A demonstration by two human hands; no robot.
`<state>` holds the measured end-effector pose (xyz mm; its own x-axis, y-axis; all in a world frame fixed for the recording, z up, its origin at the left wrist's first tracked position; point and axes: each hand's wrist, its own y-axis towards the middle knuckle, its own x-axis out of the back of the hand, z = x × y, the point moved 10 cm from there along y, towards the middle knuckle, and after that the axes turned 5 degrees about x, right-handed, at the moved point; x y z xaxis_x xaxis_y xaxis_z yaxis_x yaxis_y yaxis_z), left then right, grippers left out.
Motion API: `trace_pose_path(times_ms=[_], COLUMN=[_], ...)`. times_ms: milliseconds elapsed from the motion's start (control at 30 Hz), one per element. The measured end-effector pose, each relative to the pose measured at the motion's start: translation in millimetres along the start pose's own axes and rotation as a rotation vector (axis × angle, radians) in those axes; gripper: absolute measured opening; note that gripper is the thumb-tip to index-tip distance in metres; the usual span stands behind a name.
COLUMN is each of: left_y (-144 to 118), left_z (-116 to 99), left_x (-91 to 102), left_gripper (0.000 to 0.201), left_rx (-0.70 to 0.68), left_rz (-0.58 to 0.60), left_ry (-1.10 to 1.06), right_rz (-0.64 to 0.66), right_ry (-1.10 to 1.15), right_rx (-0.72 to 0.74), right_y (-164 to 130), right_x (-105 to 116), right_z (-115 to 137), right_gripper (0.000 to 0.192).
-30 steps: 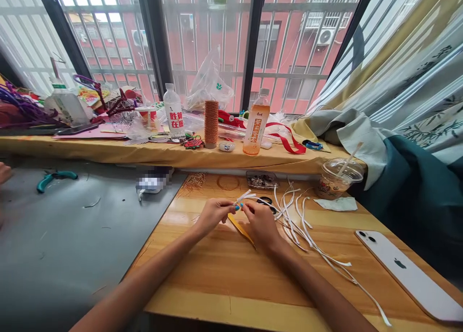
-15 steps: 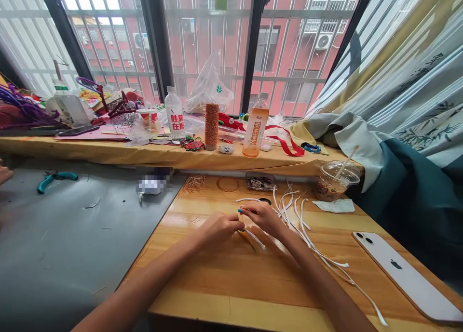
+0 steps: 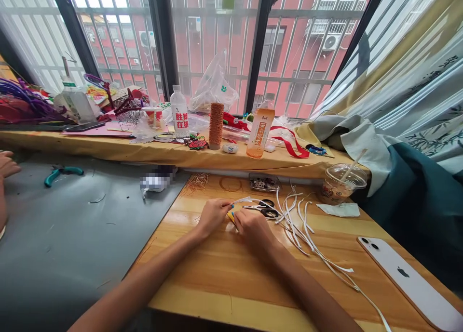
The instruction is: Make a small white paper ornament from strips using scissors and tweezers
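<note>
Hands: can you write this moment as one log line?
left hand pinching white strip | right hand on yellow piece | scissors beside

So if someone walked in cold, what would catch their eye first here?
Probably the two hands, left hand and right hand, pinching a white strip together over the wooden table, with loose white strips fanned out just right of them. Next, the orange drink bottle and copper thread spool upright on the cluttered sill behind.

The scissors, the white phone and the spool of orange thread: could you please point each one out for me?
scissors (image 3: 266, 209), head view, on the black handle loops.
white phone (image 3: 408, 276), head view, on the middle of its back.
spool of orange thread (image 3: 216, 125), head view, on the wound thread at mid-height.
</note>
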<state>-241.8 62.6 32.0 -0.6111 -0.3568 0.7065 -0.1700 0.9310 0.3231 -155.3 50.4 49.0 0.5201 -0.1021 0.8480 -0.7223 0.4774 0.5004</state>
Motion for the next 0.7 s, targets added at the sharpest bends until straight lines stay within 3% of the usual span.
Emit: trace_pose_path(times_ms=[133,233,300,533,700], left_y=[-10.2,-27.9,-34.9,-17.9,-10.2], left_z=[-19.4,-44.0,-53.1,-35.8,-26.9], left_x=[-15.9,-28.4,-26.3,13.3,18.6], left_gripper=[0.025,0.027,0.028,0.02,0.016], left_rx=[-0.197,-0.463,-0.551,-0.314,-0.162], left_rz=[0.102,0.196,0.185,-0.107,-0.105], left_ry=[0.32,0.406,0.328,-0.127,-0.269], right_rz=[0.036,0.046,0.105,0.17,0.145], right_ry=[-0.19,0.103,0.39,0.674,0.633], right_rx=[0.155,-0.074,-0.198,-0.363,-0.437], right_y=[3.9,6.8,4.9,-4.5,-5.8], right_x=[10.9,17.7,6.6,-20.7,-16.2], right_z=[10.5,-26.5,-45.8,-54.2,-52.8], right_gripper=[0.024,0.023,0.023,0.032,0.026])
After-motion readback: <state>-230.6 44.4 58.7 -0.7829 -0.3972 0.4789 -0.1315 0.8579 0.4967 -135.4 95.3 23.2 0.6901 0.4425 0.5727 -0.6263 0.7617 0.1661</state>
